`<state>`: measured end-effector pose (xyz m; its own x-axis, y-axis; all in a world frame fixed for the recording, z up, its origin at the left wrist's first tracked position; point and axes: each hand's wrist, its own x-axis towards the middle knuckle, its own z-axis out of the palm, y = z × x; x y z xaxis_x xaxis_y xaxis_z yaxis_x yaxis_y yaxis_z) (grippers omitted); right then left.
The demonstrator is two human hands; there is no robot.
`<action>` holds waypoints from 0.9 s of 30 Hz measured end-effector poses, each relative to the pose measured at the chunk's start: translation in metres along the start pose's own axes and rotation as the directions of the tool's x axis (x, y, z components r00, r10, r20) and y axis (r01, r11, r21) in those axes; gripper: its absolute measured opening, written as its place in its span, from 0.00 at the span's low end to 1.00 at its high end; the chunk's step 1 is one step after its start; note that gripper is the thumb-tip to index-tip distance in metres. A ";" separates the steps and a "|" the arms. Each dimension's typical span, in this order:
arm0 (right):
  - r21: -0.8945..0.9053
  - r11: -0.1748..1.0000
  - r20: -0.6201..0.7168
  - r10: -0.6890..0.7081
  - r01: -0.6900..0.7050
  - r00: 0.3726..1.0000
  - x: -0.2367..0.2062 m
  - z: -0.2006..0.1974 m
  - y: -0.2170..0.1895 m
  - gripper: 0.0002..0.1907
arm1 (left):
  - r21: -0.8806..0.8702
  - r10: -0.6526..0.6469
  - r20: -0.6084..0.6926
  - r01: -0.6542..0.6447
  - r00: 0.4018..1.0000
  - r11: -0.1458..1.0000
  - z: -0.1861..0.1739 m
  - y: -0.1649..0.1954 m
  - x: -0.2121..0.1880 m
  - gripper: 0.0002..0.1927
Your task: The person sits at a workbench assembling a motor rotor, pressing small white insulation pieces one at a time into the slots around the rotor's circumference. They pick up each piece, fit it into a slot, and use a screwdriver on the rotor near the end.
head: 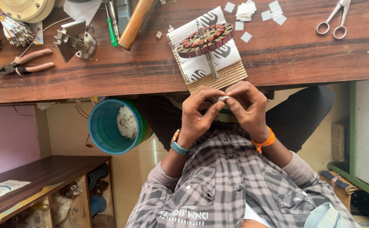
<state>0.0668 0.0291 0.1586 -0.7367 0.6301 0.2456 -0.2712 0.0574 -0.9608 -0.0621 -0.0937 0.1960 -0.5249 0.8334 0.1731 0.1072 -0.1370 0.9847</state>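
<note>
Hands, left (pixel 198 110) and right (pixel 247 105), pinch paper slip (pixel 223 98) (small, white) together.

Small repair workshop, motor winding indicated. Worn wooden bench (pixel 108 71) seen at 12 o'clock: pliers (pixel 24 63) at 10, scissors (pixel 334 19) at 1, wound stator (pixel 205 40) laid on cardboard (pixel 218 74) at 12. Scrap bucket (pixel 108 126) kept at 9; cluttered shelves (pixel 66 198) noted at 8.

Small white paper slip (pixel 222 98) (folded, pinched between fingertips) below table edge.
</note>
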 end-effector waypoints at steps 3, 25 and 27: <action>0.224 0.955 0.083 0.180 -0.194 0.980 0.002 -0.008 -0.004 0.04 | 0.099 0.059 0.049 -0.064 0.997 0.993 -0.003 0.006 0.004 0.13; 0.628 0.515 0.197 0.620 -0.583 0.760 -0.010 -0.011 0.019 0.04 | 0.375 0.118 -0.100 -0.072 0.988 0.924 0.014 0.004 -0.012 0.10; 0.627 0.515 0.177 0.637 -0.585 0.751 -0.007 -0.009 0.020 0.04 | 0.378 0.188 -0.110 -0.134 0.976 0.916 0.016 0.004 -0.011 0.12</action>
<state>0.0719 0.0328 0.1368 -0.8352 0.3724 -0.4046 -0.0971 -0.8241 -0.5580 -0.0421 -0.0952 0.1978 -0.5852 0.7286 0.3559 0.4876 -0.0345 0.8724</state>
